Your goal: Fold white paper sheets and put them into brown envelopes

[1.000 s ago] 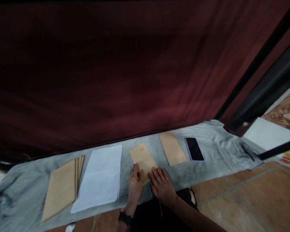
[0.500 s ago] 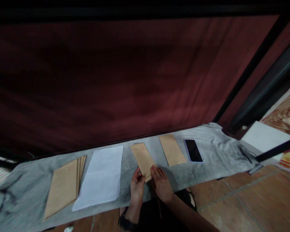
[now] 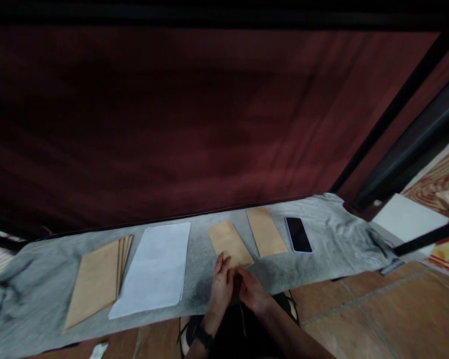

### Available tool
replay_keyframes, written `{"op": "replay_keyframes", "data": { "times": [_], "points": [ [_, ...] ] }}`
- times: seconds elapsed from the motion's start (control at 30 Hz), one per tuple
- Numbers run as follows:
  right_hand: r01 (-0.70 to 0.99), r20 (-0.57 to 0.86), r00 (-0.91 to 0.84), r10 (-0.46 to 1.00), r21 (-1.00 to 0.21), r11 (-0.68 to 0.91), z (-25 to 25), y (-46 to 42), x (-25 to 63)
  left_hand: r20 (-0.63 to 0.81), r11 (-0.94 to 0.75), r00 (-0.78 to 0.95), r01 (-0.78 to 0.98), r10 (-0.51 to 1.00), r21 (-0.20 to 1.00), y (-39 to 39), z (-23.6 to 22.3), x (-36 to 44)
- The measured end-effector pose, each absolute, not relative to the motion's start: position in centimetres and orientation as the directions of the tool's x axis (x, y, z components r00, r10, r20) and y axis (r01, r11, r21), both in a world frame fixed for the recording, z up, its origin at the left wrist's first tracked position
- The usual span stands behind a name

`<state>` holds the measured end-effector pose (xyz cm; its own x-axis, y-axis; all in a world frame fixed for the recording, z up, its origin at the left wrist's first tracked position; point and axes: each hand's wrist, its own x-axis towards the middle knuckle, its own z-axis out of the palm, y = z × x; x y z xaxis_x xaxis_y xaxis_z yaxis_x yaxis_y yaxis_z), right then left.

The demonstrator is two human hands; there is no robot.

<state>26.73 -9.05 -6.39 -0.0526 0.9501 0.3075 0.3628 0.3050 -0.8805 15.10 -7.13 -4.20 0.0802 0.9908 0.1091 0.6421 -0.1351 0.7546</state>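
The cloth point(image 3: 324, 224) is mottled grey; the envelopes point(image 3: 266, 232) are plain tan.

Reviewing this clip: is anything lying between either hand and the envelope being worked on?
Nothing visible stands between them: the left hand rests on the near part of the brown envelope, and the right hand is at its near edge. The phone lies off to the right.
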Motion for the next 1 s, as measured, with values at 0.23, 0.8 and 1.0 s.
{"op": "replay_keyframes", "data": {
  "times": [0.23,0.8,1.0],
  "points": [
    [0.050,0.084,-0.141,0.986,-0.994,0.092,-6.3,-10.2,28.5,0.111,-0.085,-0.007,0.584,0.994,0.807,-6.7,-5.4,13.7],
    [0.876,0.371,-0.375,0.849,-0.159,0.456,-5.9,-12.5,31.6,0.208,-0.370,0.317,0.875,0.925,0.313,-5.1,-6.4,16.5],
    [0.875,0.397,-0.390,0.831,-0.122,0.469,-5.3,-12.4,31.6,0.145,-0.377,0.354,0.906,0.924,0.193,-0.2,-6.2,18.3]
  ]
}}
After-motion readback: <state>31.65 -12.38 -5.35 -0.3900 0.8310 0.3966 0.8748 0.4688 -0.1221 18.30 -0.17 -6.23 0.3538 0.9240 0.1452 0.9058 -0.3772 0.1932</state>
